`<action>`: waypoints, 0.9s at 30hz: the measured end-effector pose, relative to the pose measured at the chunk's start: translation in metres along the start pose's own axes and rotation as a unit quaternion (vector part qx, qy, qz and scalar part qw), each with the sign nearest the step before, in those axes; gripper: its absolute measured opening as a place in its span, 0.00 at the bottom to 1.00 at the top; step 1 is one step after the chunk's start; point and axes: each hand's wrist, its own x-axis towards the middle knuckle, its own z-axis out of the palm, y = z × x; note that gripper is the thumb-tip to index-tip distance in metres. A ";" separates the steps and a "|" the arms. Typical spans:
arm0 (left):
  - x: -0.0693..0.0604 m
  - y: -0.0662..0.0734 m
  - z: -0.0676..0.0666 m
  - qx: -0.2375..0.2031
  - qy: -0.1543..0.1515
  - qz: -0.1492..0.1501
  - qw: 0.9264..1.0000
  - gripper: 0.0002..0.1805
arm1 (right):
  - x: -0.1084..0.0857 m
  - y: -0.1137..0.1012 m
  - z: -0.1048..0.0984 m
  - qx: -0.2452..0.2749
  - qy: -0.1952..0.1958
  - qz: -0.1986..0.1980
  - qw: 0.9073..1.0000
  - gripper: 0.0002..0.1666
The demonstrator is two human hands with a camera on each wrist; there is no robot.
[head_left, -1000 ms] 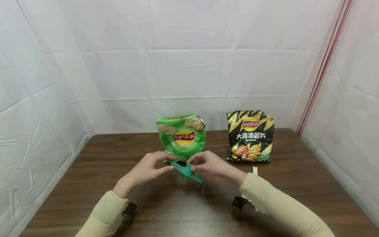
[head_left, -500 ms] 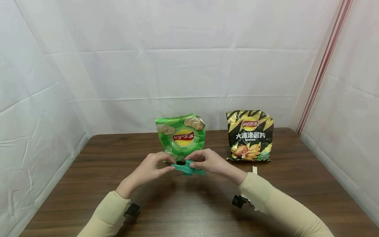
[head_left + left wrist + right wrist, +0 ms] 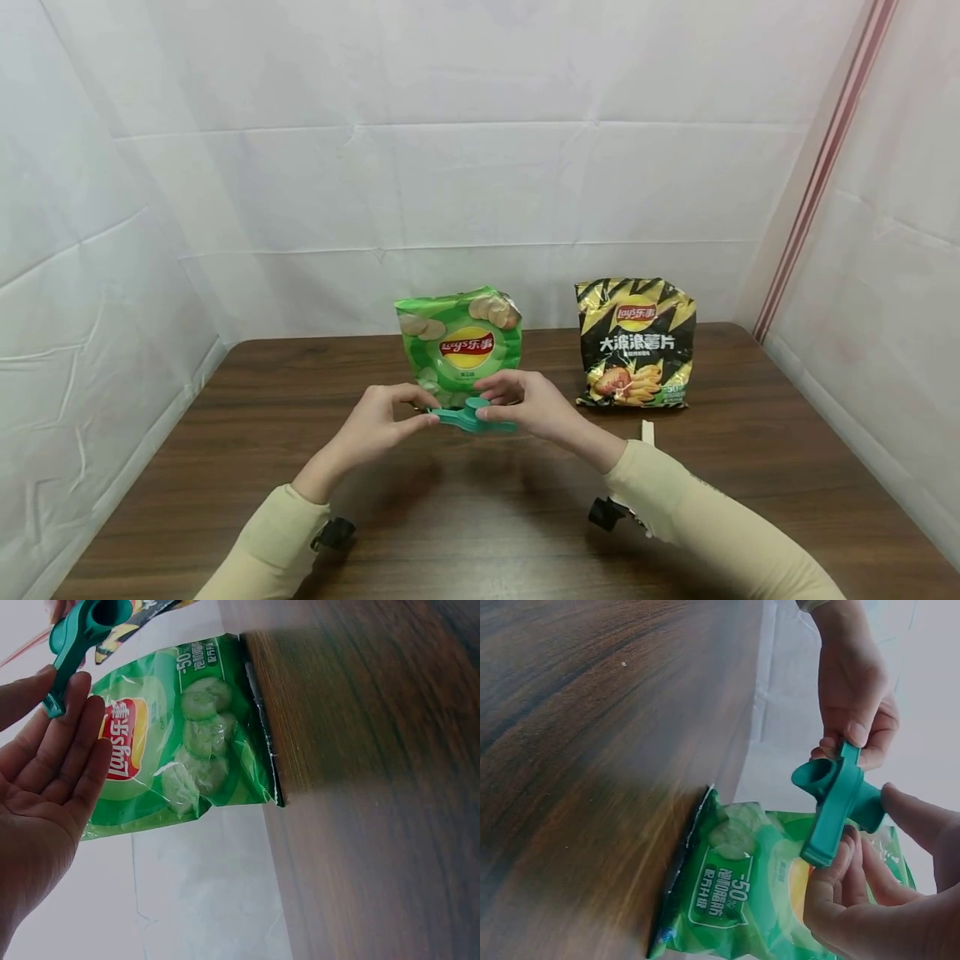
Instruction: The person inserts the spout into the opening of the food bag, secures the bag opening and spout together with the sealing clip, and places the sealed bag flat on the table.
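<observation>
A teal bag clip with a round pouring spout (image 3: 476, 414) is held above the table between both hands. My left hand (image 3: 369, 431) pinches its narrow left end between thumb and fingertips. With thumb and fingers, my right hand (image 3: 534, 408) holds it at the round capped part in the middle. In the right wrist view the clip (image 3: 835, 801) shows an open tube on one side and the capped part at the thumb on the other. Directly behind the hands stands a green chip bag (image 3: 457, 358), its lower edge partly covered by them.
A black and yellow chip bag (image 3: 633, 354) stands upright at the right, near the back of the wooden table (image 3: 480, 533). Close to my right sleeve lies a pale strip (image 3: 647, 431), mostly hidden by the arm. White fabric (image 3: 465, 183) rises behind and at both sides.
The bag clip has turned from a slant, right end low, to nearly level, and has risen slightly. Both hands keep hold of it. The chip bags stay in place.
</observation>
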 end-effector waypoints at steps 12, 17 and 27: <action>-0.001 0.001 0.002 -0.042 0.009 -0.014 0.999 0.04 | -0.001 0.012 0.011 0.032 0.052 -0.010 0.998 0.25; -0.001 0.001 0.003 -0.059 0.007 -0.023 0.998 0.04 | -0.001 0.012 0.014 0.028 0.069 -0.035 0.997 0.18; -0.007 0.003 0.000 -0.094 0.007 -0.039 0.995 0.08 | -0.002 0.009 0.013 -0.008 0.087 -0.049 0.995 0.15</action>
